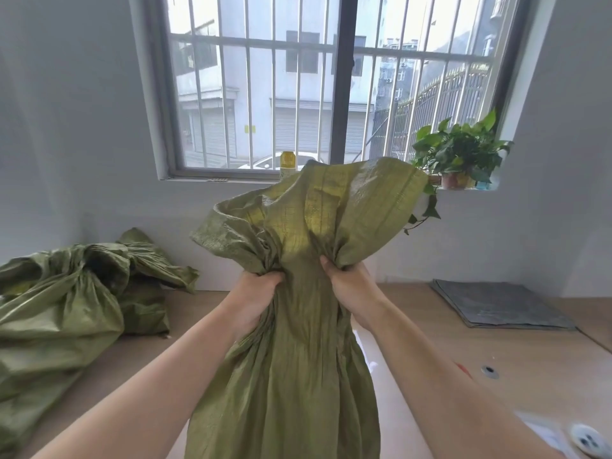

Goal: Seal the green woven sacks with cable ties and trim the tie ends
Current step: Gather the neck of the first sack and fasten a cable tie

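Between my two sets of fingers the green woven sack (298, 342) is bunched at the neck and held up over the bench (496, 356). My left hand (255, 299) has its fingers (265, 278) curled tight round the gathered cloth on one side. My right hand (351, 286) grips the other side, thumb dug into the folds. Above the fingers the sack's mouth flares up and out. Below them the body drops straight down between my forearms.

Well off to the left of my left fingers, a heap of green sacks (66, 293) lies on the bench against the wall, one cinched at its neck. Out right of my right fingers, a grey folded sheet (500, 303) lies flat near the wall. Beyond the fingers, on the window sill, a yellow-capped bottle (287, 160) peeks over the sack's mouth, with a potted plant (460, 157) further right. Low down by my right forearm there's a round white object (589, 440), too blurred to tell what it is.
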